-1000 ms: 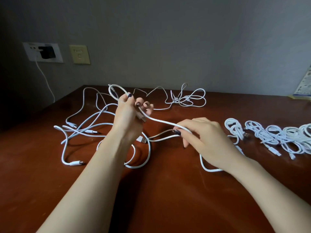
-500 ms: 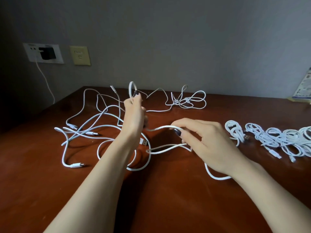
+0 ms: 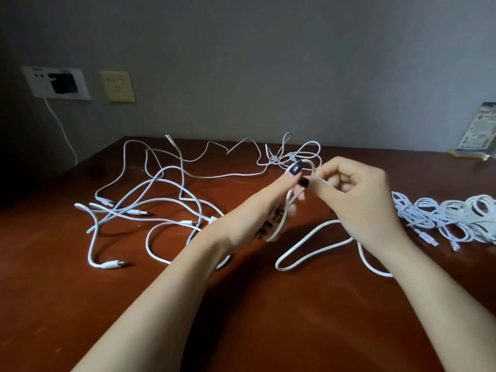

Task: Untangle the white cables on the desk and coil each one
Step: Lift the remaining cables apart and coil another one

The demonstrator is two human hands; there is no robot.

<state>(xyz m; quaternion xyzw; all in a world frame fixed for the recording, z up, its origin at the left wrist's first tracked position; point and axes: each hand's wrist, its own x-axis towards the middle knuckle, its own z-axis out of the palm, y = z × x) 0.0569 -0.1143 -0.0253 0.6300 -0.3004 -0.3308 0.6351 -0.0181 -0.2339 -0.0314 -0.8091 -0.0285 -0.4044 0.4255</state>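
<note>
Winding one white cable into a coil above the desk.

Head view: the left hand point(image 3: 257, 210) has its grip curled round a few loops of the cable point(image 3: 278, 266), thumb up. The right hand point(image 3: 357, 194) pinches the same cable just beside that thumb. The slack trails on the desk point(image 3: 80, 304), near the tangle point(image 3: 161, 200) at left; finished coils point(image 3: 456, 218) lie at right. To do it well, I judge: match each loop's size, hold light tension, and let the slack slide through the right fingers so no twist builds.

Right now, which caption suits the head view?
Left hand holds a white cable loop, right hand pinches it, over a wooden desk.
</note>
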